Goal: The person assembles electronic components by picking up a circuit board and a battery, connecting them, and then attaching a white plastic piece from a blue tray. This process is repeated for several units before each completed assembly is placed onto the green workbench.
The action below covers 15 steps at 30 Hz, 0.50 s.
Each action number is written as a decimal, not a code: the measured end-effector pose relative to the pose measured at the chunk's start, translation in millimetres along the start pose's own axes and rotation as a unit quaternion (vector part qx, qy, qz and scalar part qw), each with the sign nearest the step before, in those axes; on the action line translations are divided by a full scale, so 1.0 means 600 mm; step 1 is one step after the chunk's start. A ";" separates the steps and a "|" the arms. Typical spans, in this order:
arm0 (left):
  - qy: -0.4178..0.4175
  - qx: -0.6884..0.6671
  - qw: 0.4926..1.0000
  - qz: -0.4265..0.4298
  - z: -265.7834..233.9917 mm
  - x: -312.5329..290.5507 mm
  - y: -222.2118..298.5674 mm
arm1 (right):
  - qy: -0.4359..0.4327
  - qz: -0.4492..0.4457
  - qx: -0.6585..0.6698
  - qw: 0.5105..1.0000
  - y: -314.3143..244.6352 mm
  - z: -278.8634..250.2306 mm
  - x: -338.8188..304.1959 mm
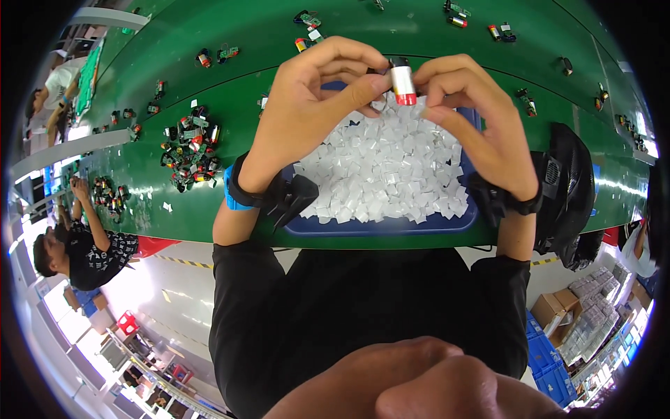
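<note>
A small cylindrical battery (403, 82) with a white wrap, a black upper end and a red lower end is between my hands, above a blue tray (384, 228). My left hand (314, 105) pinches it from the left between thumb and fingers. On its other side, my right hand (478, 115) has its fingers curled toward the thumb, close to the battery's red end. What those fingertips hold, if anything, is too small to tell. Many small white square pieces (384, 174) are heaped in the tray below.
Left of the tray lies a pile of batteries with green circuit boards (190, 150). More such units (227, 52) are scattered across the green table (258, 28). A black plastic bag (564, 188) hangs at the right edge. At the left, another person (91, 251) works at the table.
</note>
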<state>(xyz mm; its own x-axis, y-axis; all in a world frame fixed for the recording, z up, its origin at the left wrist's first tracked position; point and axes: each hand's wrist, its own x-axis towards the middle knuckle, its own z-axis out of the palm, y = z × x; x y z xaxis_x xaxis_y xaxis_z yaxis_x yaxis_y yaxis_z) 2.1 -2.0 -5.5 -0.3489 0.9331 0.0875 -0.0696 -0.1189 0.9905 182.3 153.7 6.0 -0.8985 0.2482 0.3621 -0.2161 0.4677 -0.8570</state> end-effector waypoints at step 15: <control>0.071 0.261 0.956 0.113 0.038 -0.011 -0.004 | 0.089 -0.082 -0.211 0.970 0.000 0.032 0.001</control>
<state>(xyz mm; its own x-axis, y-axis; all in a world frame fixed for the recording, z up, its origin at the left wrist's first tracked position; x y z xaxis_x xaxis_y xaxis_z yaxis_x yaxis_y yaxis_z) 25.7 -0.4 -6.3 -0.4262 0.8435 0.3268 0.4861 -0.0911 0.8691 174.3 137.7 -0.5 -0.7768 0.2654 0.5712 -0.1417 0.8100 -0.5691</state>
